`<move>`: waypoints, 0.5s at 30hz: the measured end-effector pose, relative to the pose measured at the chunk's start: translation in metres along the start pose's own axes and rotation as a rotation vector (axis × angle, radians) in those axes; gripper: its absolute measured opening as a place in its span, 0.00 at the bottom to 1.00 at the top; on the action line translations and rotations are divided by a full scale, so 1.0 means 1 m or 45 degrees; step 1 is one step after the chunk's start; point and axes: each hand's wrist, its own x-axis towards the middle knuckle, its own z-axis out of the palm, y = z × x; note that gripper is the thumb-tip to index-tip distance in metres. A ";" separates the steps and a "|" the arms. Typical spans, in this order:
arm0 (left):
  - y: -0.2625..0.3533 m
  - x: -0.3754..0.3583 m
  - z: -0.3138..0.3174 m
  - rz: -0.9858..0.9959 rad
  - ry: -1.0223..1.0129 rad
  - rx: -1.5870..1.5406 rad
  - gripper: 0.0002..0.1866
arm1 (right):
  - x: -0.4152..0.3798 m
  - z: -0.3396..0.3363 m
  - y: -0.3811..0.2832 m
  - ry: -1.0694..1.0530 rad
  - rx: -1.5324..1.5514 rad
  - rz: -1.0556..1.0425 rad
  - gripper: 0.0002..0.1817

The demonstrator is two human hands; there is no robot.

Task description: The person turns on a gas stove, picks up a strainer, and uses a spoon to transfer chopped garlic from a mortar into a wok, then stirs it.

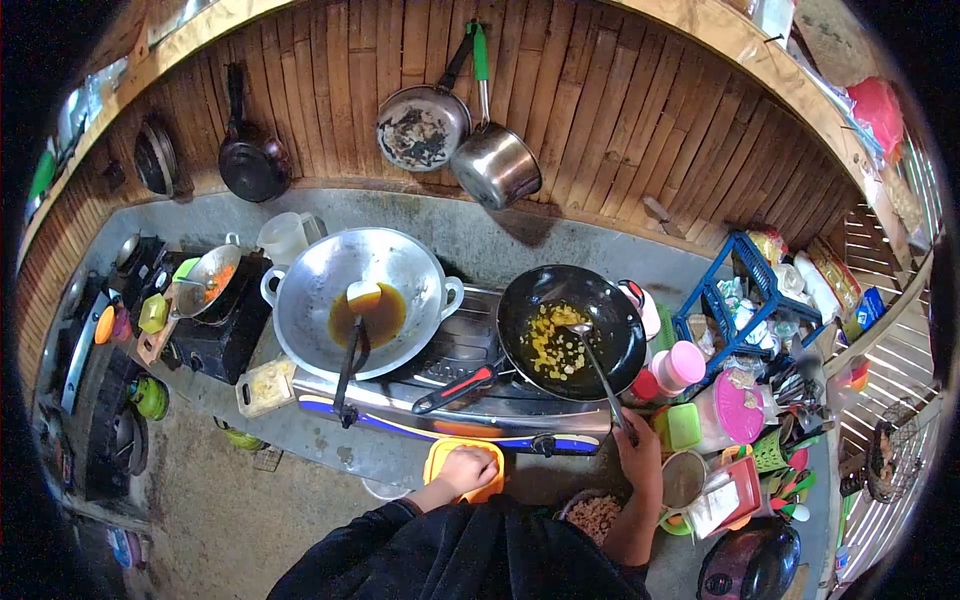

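Note:
A black pan (610, 310) with yellow egg-like food (552, 345) sits on the right burner of a steel stove (470, 395). My right hand (637, 447) grips the handle of a long metal spatula (596, 365) whose tip rests in the food. My left hand (466, 468) lies on an orange plastic container (440, 462) at the counter's front edge. A bowl of brownish food (594, 514) sits between my arms. A big steel wok (305, 290) with brown liquid and a ladle (352, 345) stands on the left burner.
A small stove with a pan (212, 280) stands at the left. Pots and pans (425, 125) hang on the wooden wall. A blue crate (745, 290), pink and green containers (740, 405) and utensils crowd the right side. A black rice cooker (750, 562) sits lower right.

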 end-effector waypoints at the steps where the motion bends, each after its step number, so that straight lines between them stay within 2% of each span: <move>1: 0.000 0.000 0.000 -0.001 0.001 0.001 0.12 | 0.004 0.005 0.002 -0.028 0.005 0.038 0.19; 3: -0.002 -0.001 0.003 0.008 0.015 -0.011 0.13 | 0.010 0.017 0.011 -0.057 0.009 0.077 0.20; 5: -0.001 0.000 0.001 0.005 0.006 -0.008 0.13 | 0.016 0.031 0.024 0.077 -0.031 -0.161 0.20; 8: -0.001 0.000 0.000 0.003 -0.011 0.008 0.13 | 0.017 0.037 0.025 0.025 0.039 -0.042 0.21; 12: 0.001 0.000 -0.001 -0.025 -0.005 0.011 0.13 | 0.012 0.033 0.020 0.052 0.010 -0.103 0.21; 15: 0.001 0.001 -0.002 -0.003 0.013 -0.007 0.13 | 0.003 0.016 0.007 0.068 0.019 -0.021 0.20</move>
